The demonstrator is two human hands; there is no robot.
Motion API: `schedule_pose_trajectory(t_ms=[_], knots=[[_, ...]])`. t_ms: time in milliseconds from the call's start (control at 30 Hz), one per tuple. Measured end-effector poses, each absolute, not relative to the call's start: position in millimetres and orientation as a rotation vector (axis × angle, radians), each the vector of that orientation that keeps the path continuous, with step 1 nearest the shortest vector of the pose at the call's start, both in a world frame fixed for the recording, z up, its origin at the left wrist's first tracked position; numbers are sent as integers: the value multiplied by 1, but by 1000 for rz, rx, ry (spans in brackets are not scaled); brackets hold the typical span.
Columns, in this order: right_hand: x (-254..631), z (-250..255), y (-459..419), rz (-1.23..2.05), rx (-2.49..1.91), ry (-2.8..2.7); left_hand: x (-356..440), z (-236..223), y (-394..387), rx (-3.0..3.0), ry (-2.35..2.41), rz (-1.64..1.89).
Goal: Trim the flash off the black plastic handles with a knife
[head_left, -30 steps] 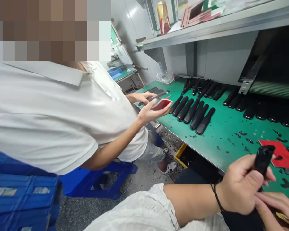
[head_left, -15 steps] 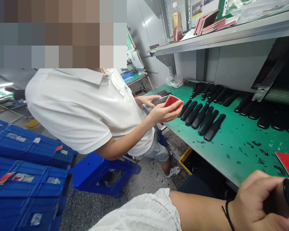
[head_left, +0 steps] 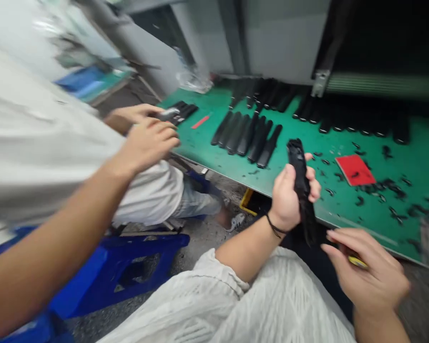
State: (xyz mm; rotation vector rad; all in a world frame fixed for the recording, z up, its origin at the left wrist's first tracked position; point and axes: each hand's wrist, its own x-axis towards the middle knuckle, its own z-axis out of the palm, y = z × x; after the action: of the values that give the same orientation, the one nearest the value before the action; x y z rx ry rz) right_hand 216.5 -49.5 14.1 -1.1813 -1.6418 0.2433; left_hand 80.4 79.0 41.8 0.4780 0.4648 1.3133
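My left hand [head_left: 285, 197] is wrapped round a long black molded piece [head_left: 300, 174], held nearly upright in front of the table edge. Its upper end looks rough, and the lower end is blurred against the dark area below. To the right, my right hand [head_left: 373, 276] is closed on a small slim tool with a yellow part [head_left: 357, 261]; its kind is not clear. A gap separates this hand from the black piece. Beyond my hands, a red square pad [head_left: 355, 170] lies on the green table [head_left: 307, 152] among curled black scraps [head_left: 391, 188].
Rows of similar black pieces [head_left: 241, 136] line the table. On the left, a co-worker's hands [head_left: 148, 138] are near more dark pieces and a red strip [head_left: 200, 122]. A blue stool [head_left: 136, 257] and a yellow crate [head_left: 248, 200] stand below.
My view has swung right and down. The left hand now shows fully with the black piece, and the right hand has come into view. The co-worker's hands have lowered toward the table.
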Motion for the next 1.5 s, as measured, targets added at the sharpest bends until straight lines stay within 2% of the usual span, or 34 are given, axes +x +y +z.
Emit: schedule_pose_trajectory(t_ms=[333,533,633,833,933,1100,1233,1433,1500], knots=[[191,53,-28,612,-1368,-1447,86,49,56,751,380,1359],[186,46,-21,847,-1294,-1235,91,48,44,846,360,1469],[193,38,-27,714,-1320,-1194,89,50,48,759,373,1472],[218,23,-48,325,-1077,-1807,80,53,80,269,592,1196],[218,20,-52,148,-1004,-1910,83,51,85,148,619,1098],[214,23,-58,255,-1088,-1911,85,48,79,203,608,1121],[209,25,-65,217,-1096,-1949,81,46,77,230,589,1147],[208,30,-64,617,-1167,-1689,81,38,74,371,432,1007],[227,25,-56,454,-1369,-1541,80,33,73,378,405,945]])
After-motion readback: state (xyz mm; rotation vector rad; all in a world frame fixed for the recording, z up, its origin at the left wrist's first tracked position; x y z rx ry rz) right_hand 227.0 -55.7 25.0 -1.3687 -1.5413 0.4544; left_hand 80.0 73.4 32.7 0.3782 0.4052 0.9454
